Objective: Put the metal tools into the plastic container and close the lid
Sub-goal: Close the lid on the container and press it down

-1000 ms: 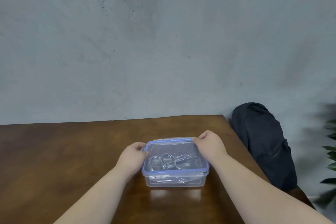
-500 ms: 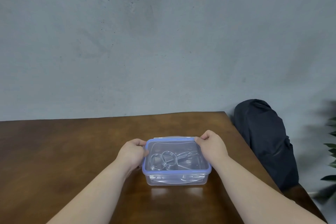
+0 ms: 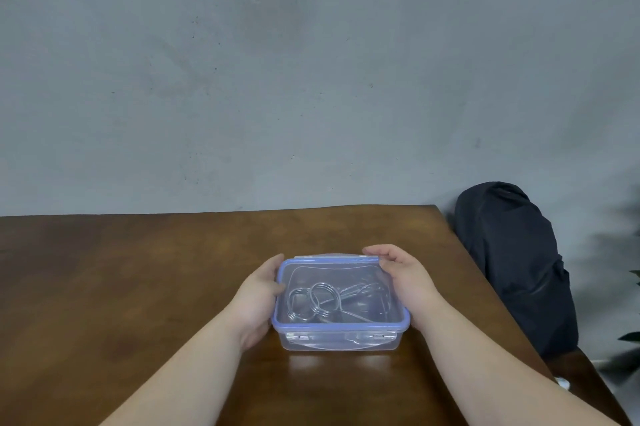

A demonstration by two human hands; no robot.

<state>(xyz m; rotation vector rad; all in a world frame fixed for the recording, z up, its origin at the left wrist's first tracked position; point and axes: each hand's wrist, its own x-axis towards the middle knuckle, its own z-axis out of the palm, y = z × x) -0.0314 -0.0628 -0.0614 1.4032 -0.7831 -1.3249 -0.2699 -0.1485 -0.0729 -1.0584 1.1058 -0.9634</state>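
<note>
A clear plastic container (image 3: 341,339) stands on the brown wooden table (image 3: 138,270), its blue-rimmed lid (image 3: 346,261) lying flat on top. Through the lid I see the metal tools (image 3: 322,299): wire rings and thin bent rods. My left hand (image 3: 258,297) grips the container's left side, fingers at the lid rim. My right hand (image 3: 403,275) holds the right side, fingers curled over the far right corner. The front latches look folded down; the side latches are hidden by my hands.
A dark bag (image 3: 512,263) sits on a seat just past the table's right edge. Green plant leaves (image 3: 632,335) show at the far right. A grey wall rises behind the table.
Both hands have shifted slightly along the container's sides, nearer the lid rim. The container has stayed in place.
</note>
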